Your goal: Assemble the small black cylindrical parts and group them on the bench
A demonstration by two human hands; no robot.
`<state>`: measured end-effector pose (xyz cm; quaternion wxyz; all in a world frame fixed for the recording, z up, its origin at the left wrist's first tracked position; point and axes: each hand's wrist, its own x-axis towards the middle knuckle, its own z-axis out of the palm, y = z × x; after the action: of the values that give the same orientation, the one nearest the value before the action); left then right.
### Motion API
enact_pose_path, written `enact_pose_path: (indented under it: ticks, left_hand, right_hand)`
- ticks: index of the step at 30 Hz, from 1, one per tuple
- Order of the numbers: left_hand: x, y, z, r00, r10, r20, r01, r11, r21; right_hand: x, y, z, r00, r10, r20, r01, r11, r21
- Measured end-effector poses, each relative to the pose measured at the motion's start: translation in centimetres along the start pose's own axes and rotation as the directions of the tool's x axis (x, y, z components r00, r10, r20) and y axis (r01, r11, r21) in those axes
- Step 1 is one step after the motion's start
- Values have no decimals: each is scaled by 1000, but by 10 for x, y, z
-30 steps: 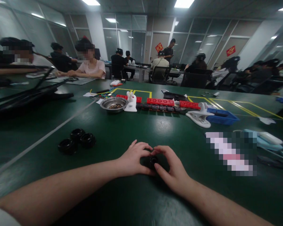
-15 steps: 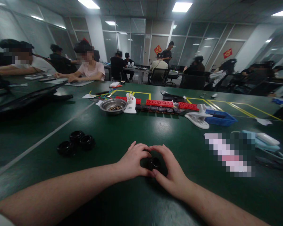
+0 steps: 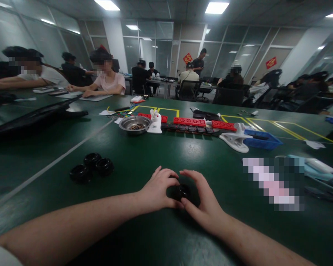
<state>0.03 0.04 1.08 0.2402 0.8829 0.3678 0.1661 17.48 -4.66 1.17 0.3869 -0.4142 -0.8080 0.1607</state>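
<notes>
Left hand (image 3: 160, 189): half curled, thumb and fingers around the left side of a small black ring-like part (image 3: 183, 191). Right hand (image 3: 204, 199): wider C-shape, thumb tip at the part's near edge; firm grip or light touch, can't tell. Part sits between both hands, low over the green table (image 3: 144, 236). Three black rings (image 3: 92, 167) clustered left of left hand. Metal bowl (image 3: 135, 125) beyond the hands.

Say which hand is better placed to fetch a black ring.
Left, I'd judge: the left hand is nearer the three black rings; the right hand lies farther off, beyond the black part between them.
</notes>
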Motion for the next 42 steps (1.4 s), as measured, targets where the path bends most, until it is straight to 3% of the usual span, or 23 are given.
enact_pose_path:
  ticks: [7,13,20,27,34,42]
  left_hand:
    - [0,0,1,1000,-9,-12,9,1000,9]
    - [0,-1,1,1000,8,-16,-7,1000,15]
    - [0,2,1,1000,-13,-15,13,1000,20]
    - [-1,-1,2,1000,6,-18,-5,1000,10]
    - [0,-1,3,1000,-10,-16,10,1000,16]
    - [-1,0,1,1000,-5,-12,5,1000,13]
  right_hand:
    - [0,4,4,996,70,-57,-72,997,-34]
    - [1,-2,0,996,-70,54,67,996,66]
    - [1,5,3,994,48,-94,-55,996,-70]
    - [0,1,-2,997,-68,38,67,998,20]
    - [1,5,3,993,36,-109,-48,993,-110]
    - [0,3,0,999,-40,-3,41,999,36]
